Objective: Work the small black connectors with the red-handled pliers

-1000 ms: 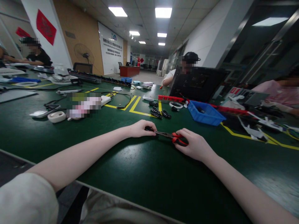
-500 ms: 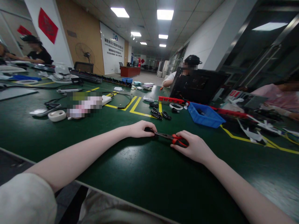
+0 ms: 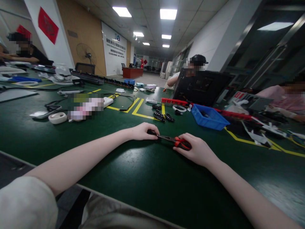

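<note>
My right hand (image 3: 199,150) is closed around the red-and-black handles of a pair of long-nose pliers (image 3: 173,140), which point left, low over the green table (image 3: 147,178). The plier tips meet a small black part (image 3: 151,131) that my left hand (image 3: 143,131) pinches against the tabletop. Both forearms rest on the table. Beyond the hands lies a loose group of similar small black parts (image 3: 162,115).
A blue bin (image 3: 209,117) stands at the right behind the hands, with a red strip (image 3: 175,101) and a black case (image 3: 202,86) beyond it. White devices and cables (image 3: 57,117) lie at the left. Other people sit around the table. Yellow tape lines (image 3: 139,108) cross it.
Hardly anything moved: both hands stay together on the pliers and the black part. The camera shifted slightly.
</note>
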A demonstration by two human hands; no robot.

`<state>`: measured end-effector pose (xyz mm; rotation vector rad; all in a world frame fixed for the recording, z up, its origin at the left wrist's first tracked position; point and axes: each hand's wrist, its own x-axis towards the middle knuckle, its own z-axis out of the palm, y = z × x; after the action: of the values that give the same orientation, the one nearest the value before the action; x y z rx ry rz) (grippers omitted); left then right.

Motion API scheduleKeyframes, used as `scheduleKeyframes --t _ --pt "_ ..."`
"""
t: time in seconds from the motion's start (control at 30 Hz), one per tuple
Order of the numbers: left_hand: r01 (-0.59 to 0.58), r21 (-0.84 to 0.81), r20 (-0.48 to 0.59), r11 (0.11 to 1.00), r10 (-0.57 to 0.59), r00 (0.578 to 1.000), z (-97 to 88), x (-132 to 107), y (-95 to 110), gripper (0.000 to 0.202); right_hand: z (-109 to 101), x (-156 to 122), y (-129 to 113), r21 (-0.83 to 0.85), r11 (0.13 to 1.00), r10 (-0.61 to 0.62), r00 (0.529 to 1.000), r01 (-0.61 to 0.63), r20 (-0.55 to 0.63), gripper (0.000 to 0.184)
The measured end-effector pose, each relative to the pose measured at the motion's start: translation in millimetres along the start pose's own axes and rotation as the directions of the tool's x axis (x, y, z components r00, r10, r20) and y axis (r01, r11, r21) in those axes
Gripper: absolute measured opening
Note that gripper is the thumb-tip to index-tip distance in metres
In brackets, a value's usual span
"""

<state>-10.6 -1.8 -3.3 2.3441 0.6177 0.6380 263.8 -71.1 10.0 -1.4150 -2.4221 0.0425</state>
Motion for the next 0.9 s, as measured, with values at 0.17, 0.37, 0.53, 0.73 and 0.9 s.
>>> scheduleKeyframes --t 0.17,0.37,0.53,0.73,0.9 --pt "0.016 -0.004 -0.001 1.0 -0.016 1.0 0.4 0.4 -0.4 0.017 0.3 0.4 -1.5 0.019 1.0 0.002 1.0 -0.002 0.002 0.034" --pt "0.022 0.004 -0.026 1.0 -0.022 0.999 2.0 1.3 -1.1 0.015 0.9 0.1 -0.3 0.015 1.0 0.01 1.0 -0.01 0.01 0.033" --pt "0.011 0.017 -0.065 1.0 -0.01 0.998 3.6 0.9 0.7 0.016 1.5 0.4 -0.4 0.021 1.0 0.011 1.0 -0.011 0.017 0.034" --pt "0.039 -0.002 -0.084 0.999 -0.039 0.996 5.6 0.4 3.1 0.017 1.4 0.0 1.2 0.01 1.0 0.006 1.0 -0.006 0.007 0.034" --pt "0.064 0.002 -0.112 0.998 -0.063 0.992 9.8 0.6 1.6 0.016 -0.4 -0.1 -0.6 0.007 1.0 0.008 1.0 -0.008 0.013 0.033"
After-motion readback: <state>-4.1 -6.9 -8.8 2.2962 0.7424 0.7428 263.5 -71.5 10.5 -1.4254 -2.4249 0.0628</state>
